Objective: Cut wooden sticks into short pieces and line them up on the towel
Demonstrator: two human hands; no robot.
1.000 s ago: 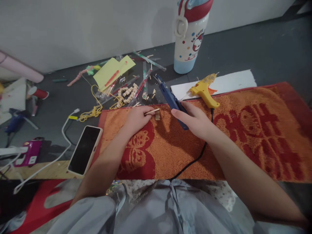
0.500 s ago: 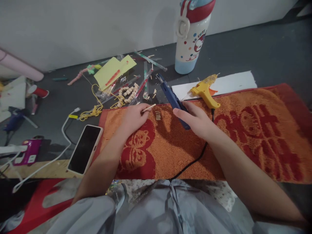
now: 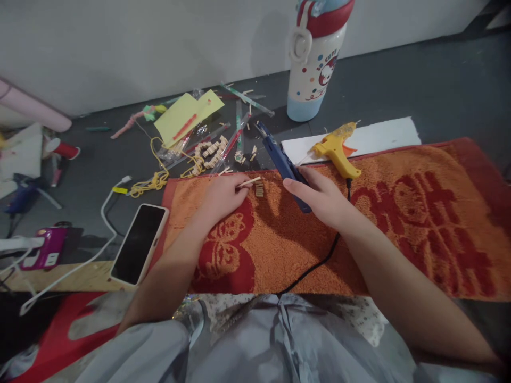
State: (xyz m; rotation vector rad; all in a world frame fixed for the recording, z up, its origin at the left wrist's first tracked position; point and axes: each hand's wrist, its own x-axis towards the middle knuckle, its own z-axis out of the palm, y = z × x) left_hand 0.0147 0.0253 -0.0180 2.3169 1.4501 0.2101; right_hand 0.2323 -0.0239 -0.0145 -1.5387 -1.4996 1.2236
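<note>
A thin pale wooden stick juts to the right from the closed fingers of my left hand, which rests on the orange towel. Just under the stick's end lies a short row of small cut stick pieces. My right hand is wrapped round a blue utility knife. Its metal tip points up and left, away from me, and is apart from the stick. Close behind this hand a yellow glue gun lies partly on a white board.
Behind the towel are a chain of stick pieces, yellow string, yellow paper and plastic sleeves. A tall bottle stands at the back. A phone, a white cable and a purple power adapter lie left.
My left hand has shifted slightly right and towards me, bringing the stick's end over the row of cut pieces. My right hand and the knife have hardly moved.
</note>
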